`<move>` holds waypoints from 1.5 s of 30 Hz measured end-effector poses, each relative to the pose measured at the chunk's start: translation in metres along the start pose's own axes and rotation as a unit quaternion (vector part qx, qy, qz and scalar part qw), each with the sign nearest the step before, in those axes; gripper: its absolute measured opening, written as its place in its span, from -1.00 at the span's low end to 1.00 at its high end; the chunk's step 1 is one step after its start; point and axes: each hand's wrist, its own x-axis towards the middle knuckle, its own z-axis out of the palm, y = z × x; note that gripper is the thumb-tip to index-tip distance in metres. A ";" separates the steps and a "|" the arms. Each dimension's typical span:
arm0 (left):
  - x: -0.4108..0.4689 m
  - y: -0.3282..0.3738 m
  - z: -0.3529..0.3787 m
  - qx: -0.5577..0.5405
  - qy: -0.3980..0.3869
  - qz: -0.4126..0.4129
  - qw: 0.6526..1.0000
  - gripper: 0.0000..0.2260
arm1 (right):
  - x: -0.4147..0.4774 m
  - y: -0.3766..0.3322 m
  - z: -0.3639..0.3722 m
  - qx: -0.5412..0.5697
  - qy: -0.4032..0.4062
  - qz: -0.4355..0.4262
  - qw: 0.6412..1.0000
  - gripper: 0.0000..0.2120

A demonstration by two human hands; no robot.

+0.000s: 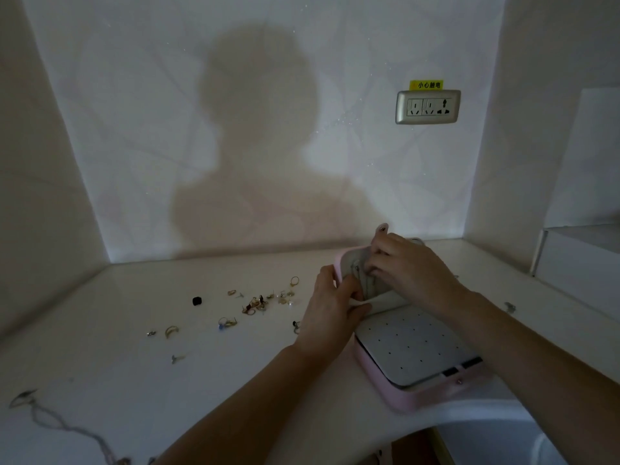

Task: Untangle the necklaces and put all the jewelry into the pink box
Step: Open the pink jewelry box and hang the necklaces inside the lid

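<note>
The pink box stands open on the counter at the right, its grey dotted panel facing up. My left hand grips the left edge of the raised lid. My right hand reaches over the lid's inner side, its fingers pinching at a thin silver chain hanging there. Several rings and earrings lie scattered on the counter left of the box. A chain necklace trails along the near left edge.
A small black piece lies left of the jewelry. A wall socket with a yellow label sits above the box. A white ledge rises at the right, and a white basin rim curves at the bottom right.
</note>
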 end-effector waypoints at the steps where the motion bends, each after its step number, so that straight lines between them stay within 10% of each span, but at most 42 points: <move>1: 0.000 0.000 0.000 -0.002 -0.002 -0.004 1.000 -0.80 | 0.000 0.001 0.003 -0.020 -0.016 -0.006 1.000 -0.81; 24: 0.004 -0.004 -0.007 0.025 -0.078 -0.074 0.994 -0.56 | -0.036 -0.016 0.016 0.121 -0.102 0.113 0.981 -0.89; 36: -0.005 -0.002 -0.045 0.031 -0.188 -0.131 0.973 -0.78 | -0.021 -0.028 0.005 0.151 -0.234 0.198 0.940 -0.74; 45: -0.046 -0.029 -0.176 0.087 -0.206 -0.207 0.953 -0.88 | 0.031 -0.129 0.008 0.284 -0.121 0.135 0.941 -0.76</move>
